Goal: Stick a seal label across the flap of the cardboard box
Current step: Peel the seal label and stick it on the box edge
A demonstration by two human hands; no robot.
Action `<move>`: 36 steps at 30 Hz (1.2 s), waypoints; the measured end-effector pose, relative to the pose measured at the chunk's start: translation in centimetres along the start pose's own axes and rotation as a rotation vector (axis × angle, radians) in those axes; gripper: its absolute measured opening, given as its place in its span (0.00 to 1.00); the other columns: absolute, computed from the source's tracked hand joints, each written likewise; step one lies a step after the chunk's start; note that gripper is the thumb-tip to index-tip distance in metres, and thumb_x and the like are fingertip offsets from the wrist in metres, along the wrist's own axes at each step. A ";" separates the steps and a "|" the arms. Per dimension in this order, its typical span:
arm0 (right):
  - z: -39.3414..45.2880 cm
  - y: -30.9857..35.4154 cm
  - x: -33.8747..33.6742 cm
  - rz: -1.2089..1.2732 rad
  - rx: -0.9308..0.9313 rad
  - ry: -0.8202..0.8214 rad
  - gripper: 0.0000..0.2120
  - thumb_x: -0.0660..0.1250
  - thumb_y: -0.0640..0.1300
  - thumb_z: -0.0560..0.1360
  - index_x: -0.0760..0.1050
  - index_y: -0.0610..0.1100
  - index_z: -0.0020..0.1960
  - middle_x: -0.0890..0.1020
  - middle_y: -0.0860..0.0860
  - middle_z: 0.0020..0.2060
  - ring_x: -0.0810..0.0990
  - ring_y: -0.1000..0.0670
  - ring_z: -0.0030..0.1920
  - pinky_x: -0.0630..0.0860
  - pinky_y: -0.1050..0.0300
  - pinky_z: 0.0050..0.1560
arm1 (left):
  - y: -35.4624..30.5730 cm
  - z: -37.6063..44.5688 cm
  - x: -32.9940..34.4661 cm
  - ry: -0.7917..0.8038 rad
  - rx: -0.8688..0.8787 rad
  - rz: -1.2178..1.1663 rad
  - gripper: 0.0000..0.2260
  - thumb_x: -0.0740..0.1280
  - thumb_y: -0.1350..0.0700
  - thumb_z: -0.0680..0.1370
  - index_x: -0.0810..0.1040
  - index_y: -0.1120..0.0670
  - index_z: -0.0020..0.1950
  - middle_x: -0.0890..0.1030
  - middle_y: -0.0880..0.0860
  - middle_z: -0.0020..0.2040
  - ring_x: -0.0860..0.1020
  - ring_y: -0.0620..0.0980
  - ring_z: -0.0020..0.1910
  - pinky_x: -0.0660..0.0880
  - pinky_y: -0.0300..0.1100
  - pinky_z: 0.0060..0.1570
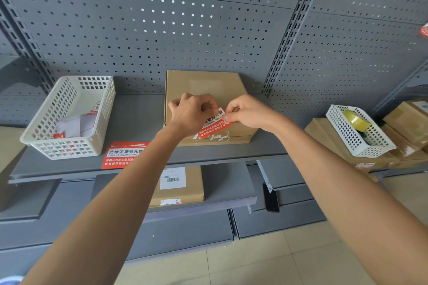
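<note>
A closed brown cardboard box stands on the grey shelf against the pegboard. A red and white seal label hangs tilted in front of the box's front top edge. My left hand pinches the label's left side and my right hand pinches its upper right corner. White torn label scraps mark the box's front face below the label. Whether the label touches the cardboard I cannot tell.
A white basket with label sheets sits left on the shelf. A red label sheet lies at the shelf's front edge. Right: a basket with tape on stacked boxes. Another box and a phone lie on lower shelves.
</note>
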State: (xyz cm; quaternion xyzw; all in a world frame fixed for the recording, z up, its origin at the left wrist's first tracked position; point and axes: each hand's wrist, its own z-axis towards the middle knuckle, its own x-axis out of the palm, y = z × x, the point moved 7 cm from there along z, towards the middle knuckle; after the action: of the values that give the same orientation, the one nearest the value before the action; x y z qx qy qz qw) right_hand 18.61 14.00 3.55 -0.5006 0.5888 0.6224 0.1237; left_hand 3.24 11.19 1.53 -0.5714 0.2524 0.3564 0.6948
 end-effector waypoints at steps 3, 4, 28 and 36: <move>0.1 -0.3 0.0 0.068 0.009 0.008 0.05 0.73 0.47 0.76 0.83 0.48 0.42 0.83 0.53 0.41 0.78 0.53 0.45 0.71 0.56 0.48 | 0.1 0.0 -0.2 0.025 0.019 -0.015 0.01 0.68 0.43 0.78 0.77 0.37 0.47 0.83 0.38 0.42 0.75 0.47 0.55 0.59 0.50 0.55; 0.2 -0.5 0.0 0.086 0.010 0.010 0.05 0.73 0.47 0.75 0.83 0.47 0.42 0.84 0.53 0.41 0.78 0.53 0.45 0.72 0.56 0.49 | 0.1 -0.2 -0.3 0.038 0.035 -0.013 0.01 0.68 0.43 0.78 0.78 0.37 0.48 0.83 0.39 0.42 0.76 0.46 0.54 0.59 0.50 0.54; 0.4 -1.4 -0.1 0.066 -0.051 0.002 0.04 0.77 0.46 0.72 0.83 0.47 0.42 0.82 0.55 0.37 0.77 0.54 0.40 0.71 0.55 0.47 | 1.2 -1.2 -0.7 0.033 0.044 0.024 0.06 0.68 0.46 0.80 0.78 0.38 0.43 0.83 0.38 0.42 0.78 0.45 0.50 0.67 0.55 0.57; 0.4 -1.6 0.0 0.101 -0.049 -0.026 0.05 0.76 0.45 0.72 0.83 0.43 0.43 0.83 0.53 0.38 0.77 0.54 0.41 0.71 0.56 0.47 | 1.2 -1.9 -1.3 0.020 0.102 0.012 0.03 0.72 0.46 0.77 0.82 0.42 0.50 0.80 0.37 0.39 0.77 0.48 0.50 0.72 0.54 0.56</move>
State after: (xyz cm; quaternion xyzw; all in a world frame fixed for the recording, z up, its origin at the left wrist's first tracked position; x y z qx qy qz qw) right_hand 19.57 14.73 2.49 -0.4649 0.5960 0.6488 0.0876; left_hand 1.60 9.17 1.37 -0.5371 0.2809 0.3414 0.7183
